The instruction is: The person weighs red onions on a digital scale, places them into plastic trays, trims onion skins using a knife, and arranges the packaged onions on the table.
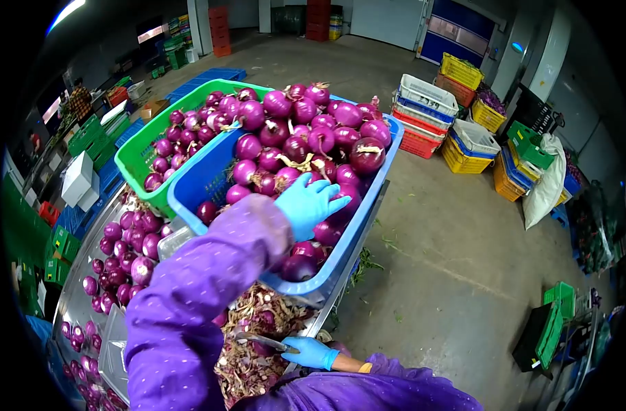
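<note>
My left hand [309, 207], in a blue glove, rests on the red onions [321, 140] heaped in a blue crate [183, 196]. Its fingers are spread, and no onion is gripped that I can see. Low in the view, my right hand [311, 353], also gloved in blue, is closed around the handle of a knife [266, 342]. The blade points left, over a pile of onion skins and trimmings [248, 366]. Part of that pile is hidden by my left sleeve.
A green crate [131, 154] of smaller onions stands against the blue one. Loose onions [127, 257] lie on the metal table [83, 266] to the left. Stacked crates [422, 109] and a white sack [544, 181] stand on the floor at right. Another person [80, 99] is far back left.
</note>
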`<state>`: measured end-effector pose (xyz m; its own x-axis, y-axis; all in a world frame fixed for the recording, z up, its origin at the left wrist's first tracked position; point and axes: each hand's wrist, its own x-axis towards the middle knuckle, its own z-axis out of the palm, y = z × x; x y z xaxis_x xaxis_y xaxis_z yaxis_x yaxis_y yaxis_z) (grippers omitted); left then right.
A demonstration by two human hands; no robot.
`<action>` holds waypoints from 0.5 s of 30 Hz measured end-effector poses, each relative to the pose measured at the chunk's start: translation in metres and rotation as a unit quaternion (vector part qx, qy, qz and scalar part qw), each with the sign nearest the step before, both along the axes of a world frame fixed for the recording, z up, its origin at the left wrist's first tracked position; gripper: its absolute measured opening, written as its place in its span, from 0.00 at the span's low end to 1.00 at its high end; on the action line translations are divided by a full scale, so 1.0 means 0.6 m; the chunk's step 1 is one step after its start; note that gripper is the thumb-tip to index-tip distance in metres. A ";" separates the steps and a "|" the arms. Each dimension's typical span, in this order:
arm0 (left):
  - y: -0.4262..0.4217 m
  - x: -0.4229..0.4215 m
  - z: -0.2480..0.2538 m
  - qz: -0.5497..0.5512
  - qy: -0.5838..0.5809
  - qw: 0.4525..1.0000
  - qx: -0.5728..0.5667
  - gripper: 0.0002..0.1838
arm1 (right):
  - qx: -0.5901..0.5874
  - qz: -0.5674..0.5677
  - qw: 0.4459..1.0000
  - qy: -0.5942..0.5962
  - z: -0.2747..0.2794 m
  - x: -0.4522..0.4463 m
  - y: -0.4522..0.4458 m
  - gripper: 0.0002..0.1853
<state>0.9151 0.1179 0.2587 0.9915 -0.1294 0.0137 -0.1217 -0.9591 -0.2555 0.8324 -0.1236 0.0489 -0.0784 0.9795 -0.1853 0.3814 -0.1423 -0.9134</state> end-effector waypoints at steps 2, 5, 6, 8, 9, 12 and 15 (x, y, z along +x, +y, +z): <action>-0.007 0.065 -0.006 0.021 0.085 0.996 0.013 0.55 | -0.003 -0.027 1.000 0.010 0.002 0.031 -0.001 0.17; -0.003 0.111 -0.031 0.048 0.078 0.996 0.013 0.58 | -0.007 -0.036 0.999 0.003 -0.010 0.065 -0.008 0.18; 0.002 0.119 -0.035 0.039 0.088 0.995 -0.008 0.58 | -0.008 -0.037 0.999 0.000 -0.020 0.071 -0.010 0.19; 0.013 0.129 -0.037 0.020 0.105 0.993 -0.050 0.59 | 0.030 -0.053 0.998 -0.029 -0.030 0.076 -0.012 0.18; 0.021 0.123 -0.036 0.008 0.078 0.993 -0.089 0.57 | 0.022 -0.047 0.998 -0.019 -0.028 0.079 -0.014 0.17; 0.035 0.088 -0.020 -0.006 -0.040 0.981 -0.191 0.54 | 0.011 -0.042 0.999 -0.005 -0.023 0.086 -0.013 0.16; 0.025 -0.006 0.042 0.035 -0.146 0.914 -0.377 0.55 | -0.001 -0.044 0.999 0.022 -0.009 0.087 -0.015 0.16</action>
